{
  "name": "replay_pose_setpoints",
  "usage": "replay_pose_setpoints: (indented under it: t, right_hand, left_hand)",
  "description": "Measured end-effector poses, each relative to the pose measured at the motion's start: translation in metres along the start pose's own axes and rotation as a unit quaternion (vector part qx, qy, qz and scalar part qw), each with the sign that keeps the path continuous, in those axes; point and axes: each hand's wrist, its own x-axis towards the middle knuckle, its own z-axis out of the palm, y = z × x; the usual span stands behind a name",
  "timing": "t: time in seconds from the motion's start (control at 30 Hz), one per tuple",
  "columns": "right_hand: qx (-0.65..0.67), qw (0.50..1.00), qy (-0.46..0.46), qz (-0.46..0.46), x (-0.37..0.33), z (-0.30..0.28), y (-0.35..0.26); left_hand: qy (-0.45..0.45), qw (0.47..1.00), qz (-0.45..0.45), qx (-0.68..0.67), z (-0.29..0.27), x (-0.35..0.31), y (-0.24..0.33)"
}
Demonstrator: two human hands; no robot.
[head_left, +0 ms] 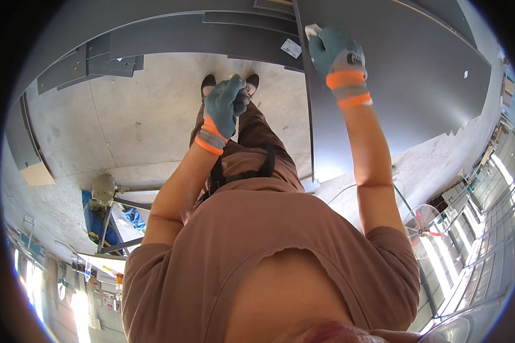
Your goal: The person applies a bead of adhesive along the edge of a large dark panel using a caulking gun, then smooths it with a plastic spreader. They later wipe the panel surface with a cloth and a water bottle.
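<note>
We see both of the person's hands in teal work gloves with orange and grey cuffs. The right hand (pixel 339 54) reaches out to a large dark grey panel (pixel 395 74) and presses on it near its left edge, fingers curled around a small white piece (pixel 313 30) (a cloth or a pad, we cannot tell which) that peeks out above the glove. The panel stands just beside the person's right leg and fills the upper right of the view, its narrow edge facing us.

The left hand (pixel 226 103) hangs in the air above the brown trousers (pixel 257 137), well apart from the panel; its fingers are bent in loosely, and it seems to pinch something small and dark, too small for us to make out.

More dark grey panels (pixel 171 34) lie stacked on the concrete floor (pixel 131 120) beyond the black shoes (pixel 209 83). A white label (pixel 291 48) sits on one of them. A standing fan (pixel 424 224) shows at the lower right.
</note>
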Motion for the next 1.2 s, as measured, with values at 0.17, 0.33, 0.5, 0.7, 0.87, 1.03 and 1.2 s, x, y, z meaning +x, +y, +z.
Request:
replay_pose_setpoints:
  t: [0.17, 0.33, 0.5, 0.7, 0.87, 1.03, 1.2]
  right_hand:
    - [0.052, 0.996, 0.072, -0.013, -0.019, 0.033, 0.022]
    - [0.025, 0.991, 0.12, -0.061, 0.003, 0.027, 0.015]
    - [-0.008, 0.986, 0.143, -0.086, 0.029, 0.025, 0.019]
    - [0.061, 0.998, 0.006, 0.022, 0.024, 0.008, 0.01]
    - [0.005, 0.992, 0.12, -0.043, 0.032, 0.024, 0.02]
    - [0.004, 0.995, 0.077, -0.064, 0.044, 0.016, 0.017]
    - [-0.008, 0.999, 0.005, -0.031, 0.031, 0.002, 0.011]
  left_hand:
    - [0.034, 0.999, -0.006, -0.001, -0.005, 0.001, 0.006]
    - [0.028, 0.999, -0.005, -0.016, -0.008, 0.006, 0.009]
    - [0.026, 1.0, -0.004, 0.007, -0.003, 0.003, 0.008]
    - [-0.045, 0.986, -0.064, 0.144, 0.043, -0.009, -0.012]
    - [-0.201, 0.918, 0.056, 0.338, 0.091, 0.011, -0.065]
    - [-0.181, 0.915, 0.071, 0.354, 0.092, 0.015, -0.087]
    - [-0.177, 0.91, 0.095, 0.363, 0.09, 0.018, -0.088]
